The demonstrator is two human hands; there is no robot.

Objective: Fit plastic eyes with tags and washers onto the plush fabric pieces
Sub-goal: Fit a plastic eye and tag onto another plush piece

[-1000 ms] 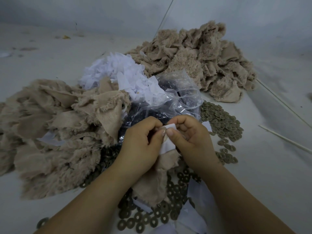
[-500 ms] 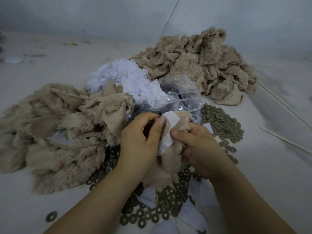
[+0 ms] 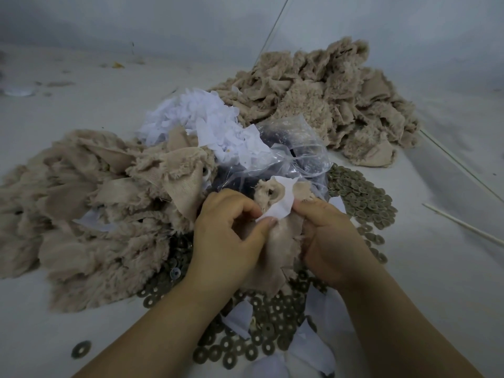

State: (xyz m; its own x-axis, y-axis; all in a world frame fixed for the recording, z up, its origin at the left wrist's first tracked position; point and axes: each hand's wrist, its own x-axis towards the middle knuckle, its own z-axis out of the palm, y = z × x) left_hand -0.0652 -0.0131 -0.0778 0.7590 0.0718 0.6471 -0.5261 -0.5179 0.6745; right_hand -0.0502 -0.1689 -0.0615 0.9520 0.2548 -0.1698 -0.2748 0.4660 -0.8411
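Here, the left hand and right hand meet at the middle of the work surface, both gripping one plush piece between them. The left thumb and forefinger pinch the lower corner of a white tag lying against the fabric; the right hand's curled fingers hold the fabric and the tag's right edge. The top of the piece is folded over, and a small dark spot shows there, too small to identify. Beneath and before the hands lies a spread of washers, mixed with loose white tags; a second heap of washers sits just right of the hands, and one lone washer lies apart at lower left. Just behind the hands rests a clear bag holding dark items, with a pile of tags beyond it. Plush piles flank the scene: one at left, one at far right. Thin sticks lie at the right edge.
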